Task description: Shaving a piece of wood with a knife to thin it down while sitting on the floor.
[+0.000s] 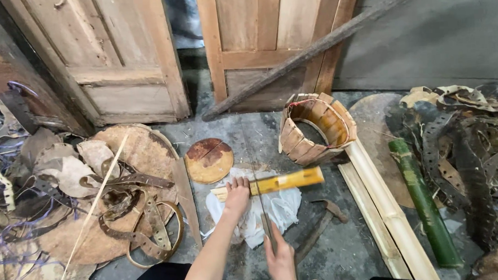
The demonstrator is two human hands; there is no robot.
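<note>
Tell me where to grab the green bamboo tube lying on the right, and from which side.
Grip the green bamboo tube around its bare middle, coming from above. It lies flat on the floor, running away from the person, with pale split bamboo close along its left and leather scraps to its right, so side approaches look cramped.

bamboo strip (272,183): smooth, pale yellow; knife blade (260,197): dull dark metal; cloth (279,208): white, crumpled; green bamboo tube (425,205): glossy; round disc (209,160): rough wood; floor (341,252): matt concrete
</note>
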